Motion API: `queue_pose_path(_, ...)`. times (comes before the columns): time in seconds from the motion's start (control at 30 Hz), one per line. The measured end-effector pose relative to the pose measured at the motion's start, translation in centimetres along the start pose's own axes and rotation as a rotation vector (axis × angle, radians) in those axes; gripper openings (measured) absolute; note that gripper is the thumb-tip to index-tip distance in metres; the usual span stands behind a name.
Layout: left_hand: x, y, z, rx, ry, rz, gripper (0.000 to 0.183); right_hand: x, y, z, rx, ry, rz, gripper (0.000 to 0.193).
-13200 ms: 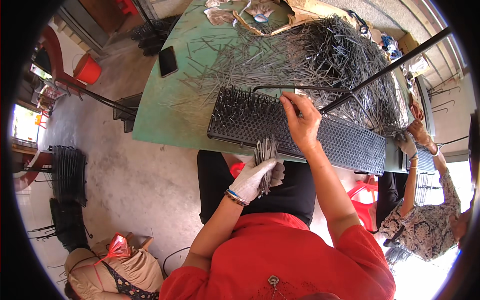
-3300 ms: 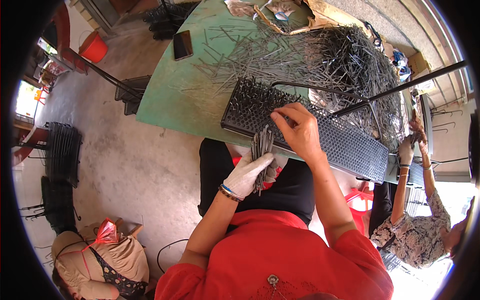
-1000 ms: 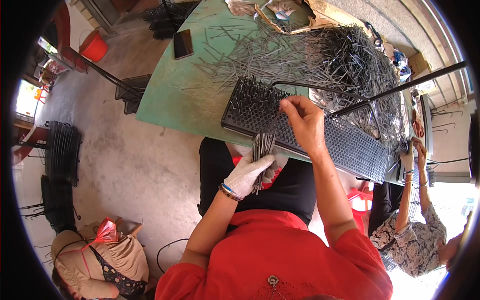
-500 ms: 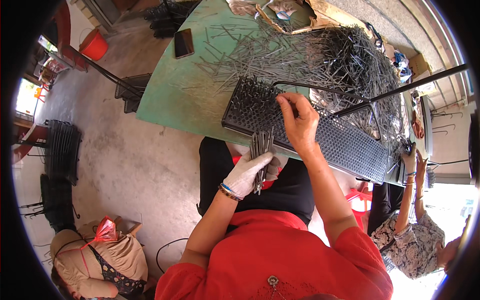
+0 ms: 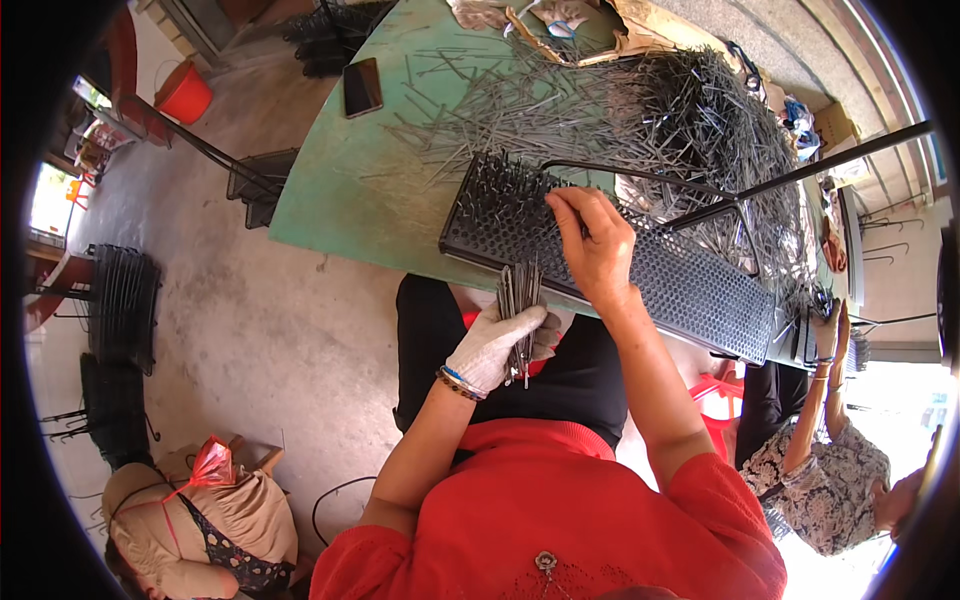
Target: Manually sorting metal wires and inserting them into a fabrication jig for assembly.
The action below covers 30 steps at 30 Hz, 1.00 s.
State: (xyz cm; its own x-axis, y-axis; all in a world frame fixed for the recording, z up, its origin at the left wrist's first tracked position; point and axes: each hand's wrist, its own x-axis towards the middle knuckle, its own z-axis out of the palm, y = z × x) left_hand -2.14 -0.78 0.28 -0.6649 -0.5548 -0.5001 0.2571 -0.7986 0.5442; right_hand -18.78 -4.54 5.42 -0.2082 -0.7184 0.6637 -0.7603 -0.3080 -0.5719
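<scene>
Where the floor runs off at far left, a red bucket (image 5: 184,93); then the green table (image 5: 310,215), a dark phone (image 5: 362,87) lying flat near its side edge. Next, over the person's lap, the gloved left hand (image 5: 492,345), fingers wrapped round a bundle of thin metal rods (image 5: 520,285), mostly upright, ends sticking out above and below the grip. Just beyond it, standing rods (image 5: 500,195) crowd the left end of a perforated black tray (image 5: 700,290), which lies along the table's near edge, holes bare toward the right. Bare right hand (image 5: 598,250) over the tray beside those rods, thumb and forefinger drawn together; whether a rod sits between them I cannot tell. My judgement: each rod light, stiff, hardly fragile, perhaps slick; best pinched near its upper end, the bundle gripped round its middle so none slide out. Behind and rightward, a tangled heap of rods (image 5: 705,120), likely to snag. Far right, a co-worker's hands (image 5: 828,332) close together at the table's end
</scene>
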Motion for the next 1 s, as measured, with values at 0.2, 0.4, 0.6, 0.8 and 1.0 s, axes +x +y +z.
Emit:
queue_pose_path(0.2, 0.2, 0.0, -0.1, -0.009, 0.012, -0.008, 0.018, -0.3, -0.1, 0.2, -0.043, 0.016, -0.008, 0.01)
queue_pose_path(0.4, 0.0, 0.1, -0.1, -0.007, 0.002, -0.007, 0.018, -0.6, -0.3, 0.2, -0.056, -0.02, -0.012, 0.01)
queue_pose_path(0.6, 0.0, 0.4, 0.3, 0.028, -0.013, -0.007, 0.018, -0.5, 0.4, 0.7, -0.138, -0.103, -0.107, 0.014)
queue_pose_path(0.8, 0.1, 0.1, -0.1, 0.038, 0.007, -0.01, 0.019, -0.2, 0.1, 0.7, -0.21, -0.144, -0.207, 0.015)
queue_pose_path(1.0, 0.1, 0.0, 0.0, 0.032, 0.023, -0.019, 0.018, -0.4, 0.3, 0.5, -0.228, -0.197, -0.214, 0.016)
